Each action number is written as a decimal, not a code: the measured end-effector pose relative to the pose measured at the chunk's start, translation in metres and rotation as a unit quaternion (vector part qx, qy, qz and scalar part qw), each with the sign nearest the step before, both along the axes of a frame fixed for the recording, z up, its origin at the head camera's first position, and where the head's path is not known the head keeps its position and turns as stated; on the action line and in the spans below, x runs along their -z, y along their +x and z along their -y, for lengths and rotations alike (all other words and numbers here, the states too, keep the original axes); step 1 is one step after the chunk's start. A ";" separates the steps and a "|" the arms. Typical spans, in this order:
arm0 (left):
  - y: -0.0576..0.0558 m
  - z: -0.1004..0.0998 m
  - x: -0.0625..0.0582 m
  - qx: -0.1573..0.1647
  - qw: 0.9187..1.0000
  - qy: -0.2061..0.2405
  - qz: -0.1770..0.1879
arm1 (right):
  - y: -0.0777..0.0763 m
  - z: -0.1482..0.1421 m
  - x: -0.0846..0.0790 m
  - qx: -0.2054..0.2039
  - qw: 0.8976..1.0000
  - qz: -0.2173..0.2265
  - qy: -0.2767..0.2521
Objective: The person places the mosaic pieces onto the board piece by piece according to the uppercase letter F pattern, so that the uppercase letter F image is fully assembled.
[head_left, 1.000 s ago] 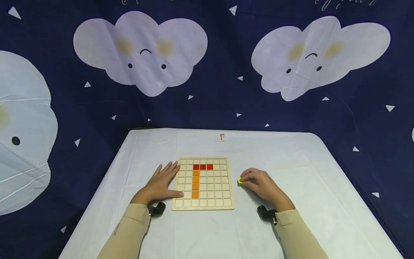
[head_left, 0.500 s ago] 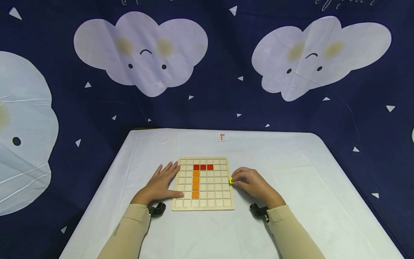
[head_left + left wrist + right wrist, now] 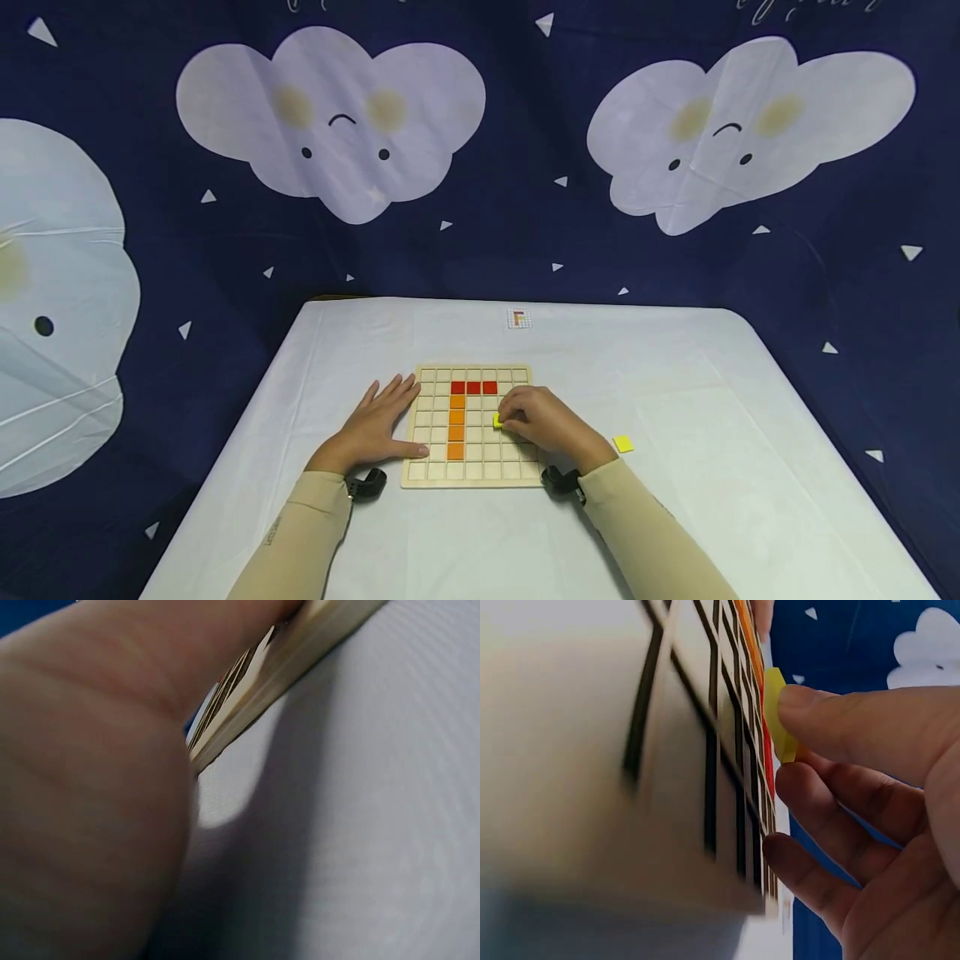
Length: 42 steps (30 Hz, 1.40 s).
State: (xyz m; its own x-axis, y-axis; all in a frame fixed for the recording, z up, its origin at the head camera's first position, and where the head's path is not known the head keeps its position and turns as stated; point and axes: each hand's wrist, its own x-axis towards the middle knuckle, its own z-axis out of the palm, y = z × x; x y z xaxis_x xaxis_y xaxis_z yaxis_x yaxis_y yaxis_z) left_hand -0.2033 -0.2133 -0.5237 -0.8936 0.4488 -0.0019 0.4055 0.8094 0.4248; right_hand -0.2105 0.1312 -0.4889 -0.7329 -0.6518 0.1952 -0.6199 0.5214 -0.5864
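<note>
A square wooden grid board (image 3: 474,482) lies on the white table. Three red tiles (image 3: 473,388) form a row near its far side, and several orange tiles (image 3: 456,417) run down from the row's left end. My left hand (image 3: 371,427) rests with spread fingers along the board's left edge, thumb over the near left corner area. Over the right half of the board, my right hand (image 3: 546,423) pinches a yellow tile (image 3: 778,720) between thumb and fingers. In the right wrist view this tile is tilted, close over the grid.
Another yellow tile (image 3: 623,443) lies on the table, right of my right wrist. A small pattern card (image 3: 519,319) sits behind the board near the far edge. A dark blue cloth (image 3: 525,225) with clouds hangs beyond the table (image 3: 360,333).
My right hand has carried the yellow tile leftward from beside the board to over it. The other yellow tile has come into sight. My left hand stays in place.
</note>
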 end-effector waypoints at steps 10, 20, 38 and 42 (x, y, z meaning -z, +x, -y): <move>0.001 -0.003 -0.002 0.001 1.000 -0.002 0.005 | -0.007 0.032 0.000 -0.013 0.999 -0.027 0.028; 0.002 -0.004 -0.004 0.000 1.000 -0.005 0.010 | -0.008 0.048 0.006 -0.006 0.998 -0.047 0.028; 0.000 0.001 -0.001 0.002 1.000 0.001 0.001 | 0.005 0.053 0.004 0.032 0.997 -0.052 0.054; 0.000 0.001 0.000 0.002 1.000 -0.002 0.001 | 0.009 0.044 0.006 0.025 0.997 -0.055 0.051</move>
State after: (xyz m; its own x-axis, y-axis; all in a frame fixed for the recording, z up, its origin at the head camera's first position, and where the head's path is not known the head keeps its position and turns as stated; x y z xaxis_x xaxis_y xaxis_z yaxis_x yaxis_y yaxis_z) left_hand -0.2038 -0.2143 -0.5239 -0.8915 0.4529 -0.0046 0.4088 0.8090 0.4223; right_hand -0.2018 0.0871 -0.4949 -0.7427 -0.6358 0.2102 -0.6492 0.6069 -0.4585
